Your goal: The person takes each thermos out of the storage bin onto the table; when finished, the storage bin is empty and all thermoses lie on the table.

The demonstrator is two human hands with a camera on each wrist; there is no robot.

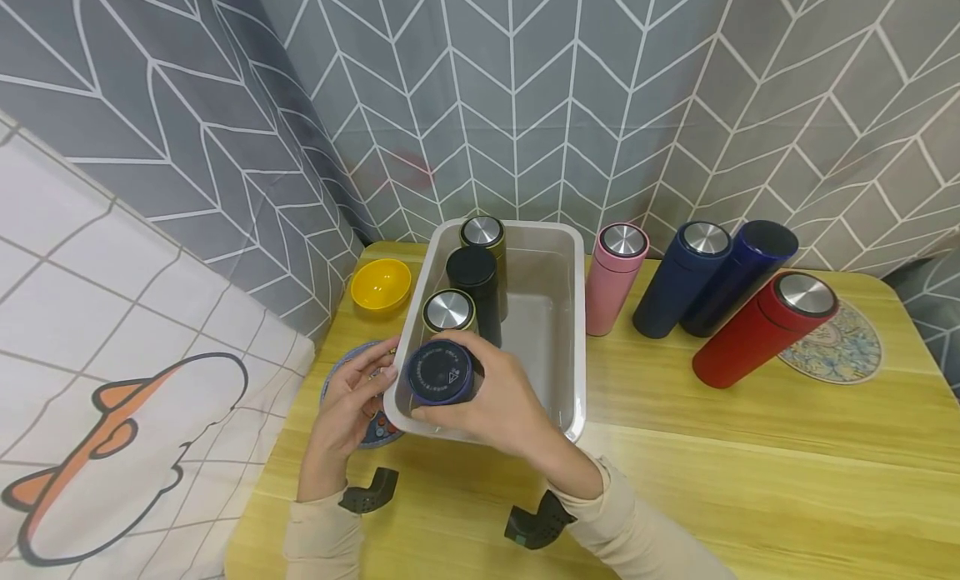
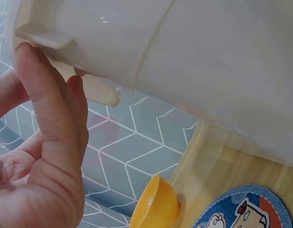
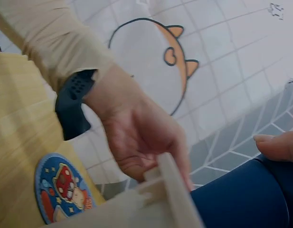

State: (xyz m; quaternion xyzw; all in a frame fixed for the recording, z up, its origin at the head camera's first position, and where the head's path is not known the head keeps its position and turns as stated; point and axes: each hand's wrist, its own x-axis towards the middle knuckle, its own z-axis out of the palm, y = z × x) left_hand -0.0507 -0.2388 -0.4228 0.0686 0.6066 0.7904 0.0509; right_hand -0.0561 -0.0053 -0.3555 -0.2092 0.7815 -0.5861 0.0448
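My right hand point(image 1: 483, 388) grips a dark blue thermos bottle point(image 1: 440, 372) at the near left corner of a pale grey bin point(image 1: 580, 330). The bottle's black printed end faces up; its side shows in the right wrist view. My left hand point(image 1: 352, 397) holds the bin's left rim, thumb at the edge and fingers against the outside. Inside along the left wall stand a steel-topped bottle point(image 1: 450, 311), a black bottle point(image 1: 474, 267) and an olive bottle point(image 1: 483, 230). The right part of the bin's floor is bare.
Right of the bin stand a pink bottle point(image 1: 617, 280), a navy bottle point(image 1: 678, 280), a glossy blue bottle point(image 1: 757, 247) and a red bottle point(image 1: 757, 334). A patterned round mat point(image 1: 843, 347) lies beside them. Left are a yellow bowl point(image 1: 381, 284) and a blue round mat point(image 2: 246, 209).
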